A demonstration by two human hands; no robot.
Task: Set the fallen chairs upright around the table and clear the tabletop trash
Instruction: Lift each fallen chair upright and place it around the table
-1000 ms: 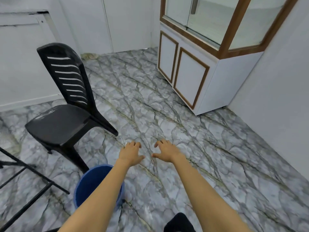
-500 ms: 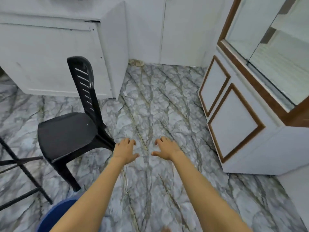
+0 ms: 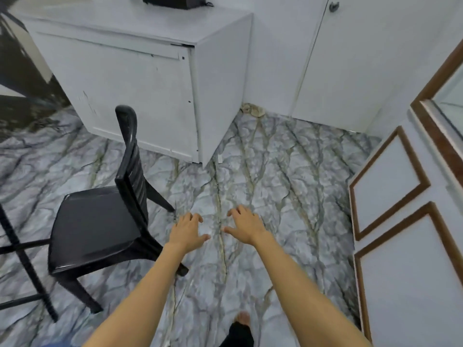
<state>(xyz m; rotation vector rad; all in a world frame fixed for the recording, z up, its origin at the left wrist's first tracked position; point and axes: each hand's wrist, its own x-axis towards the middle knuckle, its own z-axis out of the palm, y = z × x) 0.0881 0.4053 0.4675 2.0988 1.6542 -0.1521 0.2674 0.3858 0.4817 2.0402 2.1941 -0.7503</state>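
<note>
My left hand (image 3: 186,231) and right hand (image 3: 246,226) reach out palms down, fingers spread apart, holding nothing. No writing I can read anywhere. Just left of my left fingertips (image 3: 198,217) stands the black plastic chair (image 3: 100,221), upright on its legs, glossy seat, slatted back edge-on to me. Left of it are black table legs (image 3: 22,259). Beyond my fingers stands a scuffed white cabinet (image 3: 140,78).

Even, bright indoor light, soft shadows, slight blur, wide-angle edge bending.
</note>
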